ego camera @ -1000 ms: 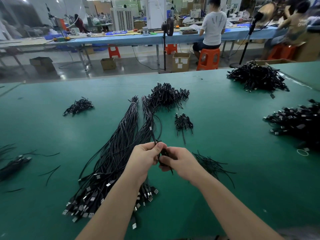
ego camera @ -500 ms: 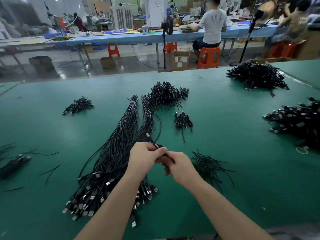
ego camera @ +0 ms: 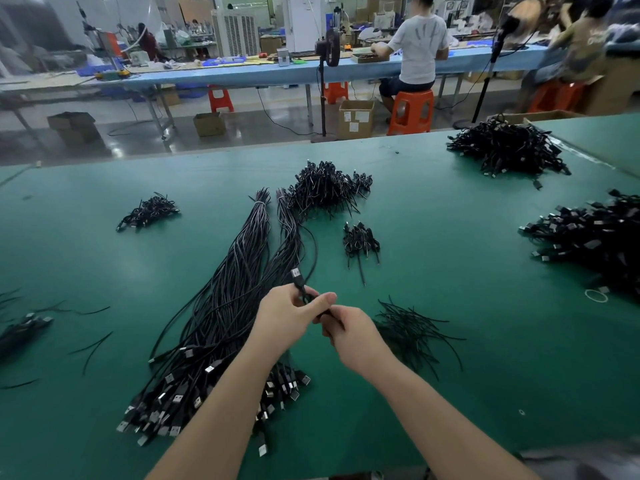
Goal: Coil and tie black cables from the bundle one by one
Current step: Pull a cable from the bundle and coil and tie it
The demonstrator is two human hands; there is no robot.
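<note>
Since a second ago the hands have drawn closer together, and the silver plug [ego camera: 295, 273] now pokes up above the left hand [ego camera: 289, 318]. Both the left and the right hand [ego camera: 351, 332] pinch one thin black cable [ego camera: 304, 294], held just above the long glossy bundle [ego camera: 221, 306] lying on the green worktop [ego camera: 467, 271]. Loose wiry ties [ego camera: 412, 327] lie just right of the hands.

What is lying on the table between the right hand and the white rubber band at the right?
In the head view, a loose heap of thin black ties lies there, then bare green table.
</note>
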